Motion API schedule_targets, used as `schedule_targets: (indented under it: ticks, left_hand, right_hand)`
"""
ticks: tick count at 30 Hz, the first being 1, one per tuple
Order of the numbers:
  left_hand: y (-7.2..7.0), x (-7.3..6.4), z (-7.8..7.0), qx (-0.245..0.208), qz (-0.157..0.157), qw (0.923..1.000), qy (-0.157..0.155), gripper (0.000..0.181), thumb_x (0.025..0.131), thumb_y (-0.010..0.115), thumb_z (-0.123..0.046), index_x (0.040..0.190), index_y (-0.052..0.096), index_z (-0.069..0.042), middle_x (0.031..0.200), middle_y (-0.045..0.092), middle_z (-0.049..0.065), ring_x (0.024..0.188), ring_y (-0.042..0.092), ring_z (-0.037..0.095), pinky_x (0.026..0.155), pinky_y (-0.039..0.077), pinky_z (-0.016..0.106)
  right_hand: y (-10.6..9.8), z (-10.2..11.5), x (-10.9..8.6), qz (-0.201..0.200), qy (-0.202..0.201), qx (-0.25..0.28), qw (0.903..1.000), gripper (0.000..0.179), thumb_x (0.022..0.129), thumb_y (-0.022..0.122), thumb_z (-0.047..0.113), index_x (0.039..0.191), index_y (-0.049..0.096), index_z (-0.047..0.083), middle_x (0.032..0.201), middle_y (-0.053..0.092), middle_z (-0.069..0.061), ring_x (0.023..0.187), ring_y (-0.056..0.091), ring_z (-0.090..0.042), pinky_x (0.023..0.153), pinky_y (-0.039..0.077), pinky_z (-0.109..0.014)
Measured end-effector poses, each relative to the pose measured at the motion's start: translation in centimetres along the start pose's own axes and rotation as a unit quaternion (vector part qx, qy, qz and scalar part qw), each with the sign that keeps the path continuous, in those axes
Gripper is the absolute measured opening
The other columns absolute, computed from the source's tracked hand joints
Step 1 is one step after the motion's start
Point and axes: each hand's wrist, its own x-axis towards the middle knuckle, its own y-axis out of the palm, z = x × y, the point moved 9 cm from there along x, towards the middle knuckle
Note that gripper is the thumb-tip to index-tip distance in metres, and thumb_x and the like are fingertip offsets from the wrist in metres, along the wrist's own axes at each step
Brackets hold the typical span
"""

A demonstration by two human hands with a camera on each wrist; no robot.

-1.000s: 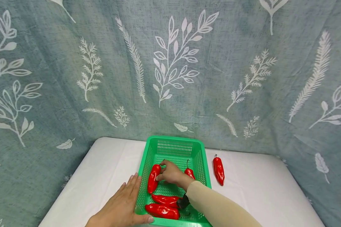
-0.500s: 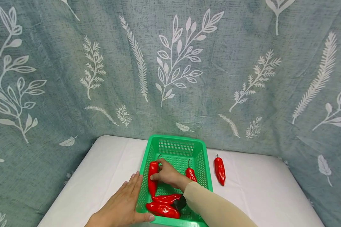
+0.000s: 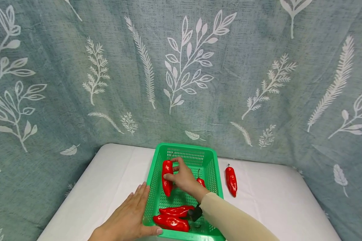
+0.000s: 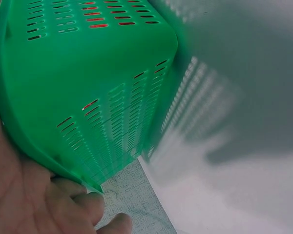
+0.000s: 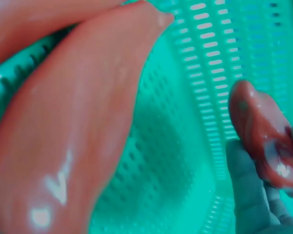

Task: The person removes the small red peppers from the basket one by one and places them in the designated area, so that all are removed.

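My right hand (image 3: 185,179) pinches a glossy red chili pepper (image 3: 167,179) between thumb and fingers, raised within the green plastic basket (image 3: 212,155). That held pepper (image 5: 261,131) is at the right side of the right wrist view, its tip upward. Two more red peppers, a front one (image 3: 172,223) and one behind it (image 3: 175,211), lie at the basket's near end. Another pepper (image 3: 200,181) lies on the right side inside, partly hidden by my right forearm. My left hand (image 3: 129,214) rests along the basket's left rim with fingers extended, thumb at the near corner.
A single red pepper (image 3: 231,181) lies on the white tablecloth (image 3: 268,194) to the right of the basket. Behind the table hangs a grey-green curtain (image 3: 157,127) with white leaf prints.
My right hand has taken hold of the pepper at the basket's left side and lifted it up and away from the near peppers. The left hand stays on the rim.
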Motion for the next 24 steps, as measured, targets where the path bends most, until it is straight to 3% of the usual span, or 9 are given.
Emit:
schedule_targets:
  ticks: [11, 17, 24]
  left_hand:
    - [0.2, 0.3, 0.1, 0.001, 0.007, 0.9999, -0.008, 0.134, 0.078, 0.063, -0.088, 0.163, 0.025, 0.009, 0.173, 0.02, 0.024, 0.16, 0.022, 0.045, 0.123, 0.027, 0.069]
    - [0.1, 0.5, 0.0, 0.003, 0.002, 0.9999, -0.013, 0.135, 0.077, 0.063, -0.09, 0.163, 0.026, 0.007, 0.173, 0.021, 0.024, 0.16, 0.022, 0.045, 0.124, 0.024, 0.069]
    - [0.3, 0.1, 0.0, -0.005, -0.002, 0.9999, -0.012, 0.136, 0.077, 0.065, -0.088, 0.162, 0.026, 0.01, 0.17, 0.026, 0.028, 0.157, 0.026, 0.049, 0.121, 0.03, 0.07]
  right_hand:
    - [-4.1, 1.6, -1.1, -0.034, -0.011, 0.001, 0.9994, 0.066, 0.091, 0.081, 0.01, 0.149, 0.051, 0.016, 0.121, 0.064, -0.023, 0.08, 0.073, -0.025, 0.055, 0.063, -0.043]
    - [-7.0, 2.3, -2.0, -0.061, -0.008, -0.031, 0.9976, 0.065, 0.089, 0.082, 0.008, 0.147, 0.053, 0.016, 0.122, 0.066, -0.021, 0.082, 0.074, -0.026, 0.059, 0.064, -0.045]
    - [-10.3, 2.8, -3.7, -0.079, -0.025, -0.074, 0.9938, 0.067, 0.09, 0.08, 0.008, 0.15, 0.051, 0.015, 0.125, 0.068, -0.018, 0.1, 0.075, -0.027, 0.067, 0.064, -0.038]
